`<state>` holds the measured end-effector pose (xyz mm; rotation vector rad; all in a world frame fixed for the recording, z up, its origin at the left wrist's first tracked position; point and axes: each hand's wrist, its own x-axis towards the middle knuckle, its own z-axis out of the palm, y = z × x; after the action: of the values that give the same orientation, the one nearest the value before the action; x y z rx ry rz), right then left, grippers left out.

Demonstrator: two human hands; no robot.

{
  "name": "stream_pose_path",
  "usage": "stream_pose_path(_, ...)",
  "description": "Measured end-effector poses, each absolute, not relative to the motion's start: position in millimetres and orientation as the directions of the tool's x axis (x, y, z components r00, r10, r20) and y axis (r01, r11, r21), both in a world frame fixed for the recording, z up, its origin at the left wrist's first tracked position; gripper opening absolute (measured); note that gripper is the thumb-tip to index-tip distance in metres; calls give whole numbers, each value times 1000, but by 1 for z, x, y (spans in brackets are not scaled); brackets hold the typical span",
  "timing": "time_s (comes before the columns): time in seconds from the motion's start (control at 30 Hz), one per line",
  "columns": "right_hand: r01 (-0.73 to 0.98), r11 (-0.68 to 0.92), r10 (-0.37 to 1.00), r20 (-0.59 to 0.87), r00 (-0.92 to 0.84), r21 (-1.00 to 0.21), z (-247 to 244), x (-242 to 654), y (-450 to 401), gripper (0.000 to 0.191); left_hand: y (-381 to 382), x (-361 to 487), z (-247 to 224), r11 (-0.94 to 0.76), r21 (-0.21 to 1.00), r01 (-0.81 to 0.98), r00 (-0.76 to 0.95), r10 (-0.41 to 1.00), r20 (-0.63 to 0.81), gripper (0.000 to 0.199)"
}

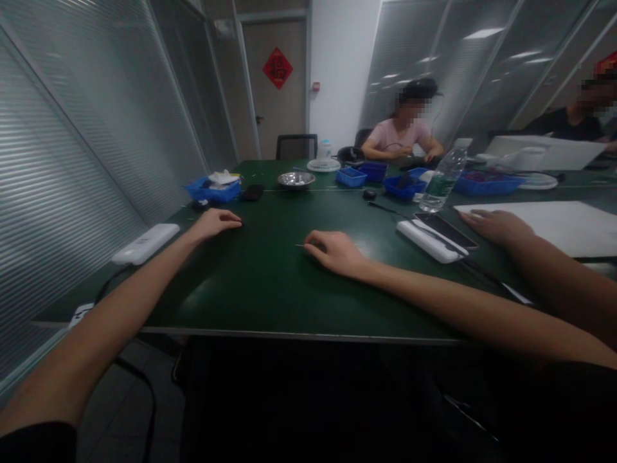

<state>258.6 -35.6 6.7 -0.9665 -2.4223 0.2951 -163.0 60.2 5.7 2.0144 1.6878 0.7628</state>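
My left hand (216, 222) is over the left part of the green table (260, 283), with thumb and fingers pinched together. A tiny dark thing shows at its fingertips, too small to name. Nearer the table's middle, my right hand (337, 252) rests on its side with curled fingers. From its pinch a thin, pale, needle-like piece (299, 245) sticks out to the left. The two hands are apart, with bare green tabletop between them. Beyond my left hand lies a dark flat object (252, 193), and a shiny metal bowl (295, 181) stands farther back.
At right, another person's hand (501, 226) lies at a white board (569, 225). Near it are a white power strip (429, 242), a phone (448, 230) and a water bottle (441, 183). Blue baskets (351, 177) stand farther back. Another white strip (146, 244) lies left.
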Motion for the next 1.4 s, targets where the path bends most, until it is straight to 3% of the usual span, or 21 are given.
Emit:
stream_pose_path(0.2,566,734,679,402,-614,-375,5,258,-34,23,50,-144,8,-176,657,733,116,984,134,46)
stream_pose_path(0.43,485,792,609,427,-668,-371,9,257,-37,23,9,-65,11,-507,681,529,539,820,191,31)
stream_pose_path(0.57,464,828,559,405,-723,-315,11,257,-41,25,-12,-39,13,-615,674,409,661,709,246,28)
stream_pose_path(1.17,353,884,459,430,-777,-306,5,256,-39,25,-27,-18,7,-646,683,341,719,647,253,32)
stream_pose_path(1.4,566,756,652,452,-609,-329,7,255,-39,21,-25,-20,6,-521,773,361,678,716,166,63)
